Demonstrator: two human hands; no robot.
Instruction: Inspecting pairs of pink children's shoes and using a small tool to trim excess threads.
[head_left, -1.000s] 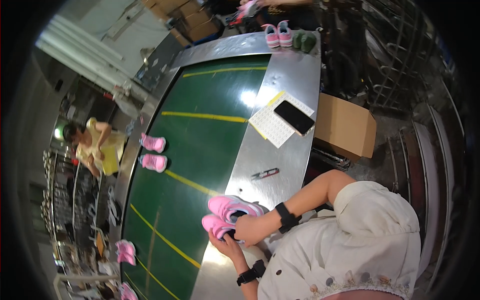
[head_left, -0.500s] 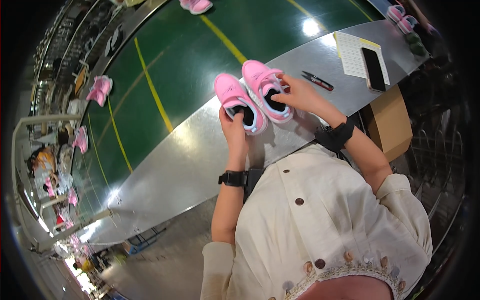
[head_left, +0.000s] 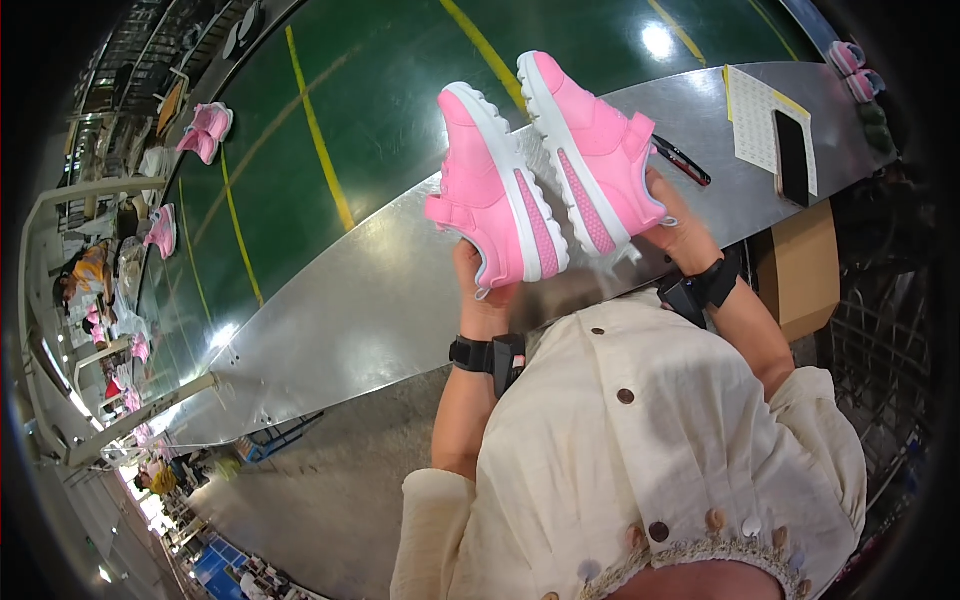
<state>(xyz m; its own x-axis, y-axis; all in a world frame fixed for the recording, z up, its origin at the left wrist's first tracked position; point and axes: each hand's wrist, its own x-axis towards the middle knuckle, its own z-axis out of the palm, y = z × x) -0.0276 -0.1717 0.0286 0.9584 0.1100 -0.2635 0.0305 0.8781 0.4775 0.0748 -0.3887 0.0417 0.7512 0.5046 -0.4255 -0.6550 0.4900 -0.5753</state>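
Note:
A pair of pink sneakers with white soles is up in my two hands, above the metal table edge. My left hand (head_left: 486, 294) grips the left sneaker (head_left: 472, 165) by its heel, fingers partly hidden inside the opening. By the heel and collar, my right hand (head_left: 682, 232) holds the right sneaker (head_left: 607, 150), its fingers largely behind the shoe. Both sneakers are tipped over with toes pointing away from me, sole edges side by side and a narrow gap between them. Black thread snips (head_left: 684, 162) lie just beyond the right sneaker.
A green belt (head_left: 390, 100) with yellow lines runs beyond the metal tabletop (head_left: 330, 325). More pink shoes (head_left: 206, 132) stand along it at left, and another pink pair (head_left: 857, 70) at far right. A phone (head_left: 791, 160) lies on a printed sheet (head_left: 752, 125) above a cardboard box (head_left: 803, 270).
The sneakers, earlier upright on the table with openings facing up, have been lifted and turned so their sides and sole edges show. Both hands have shifted to the heels.

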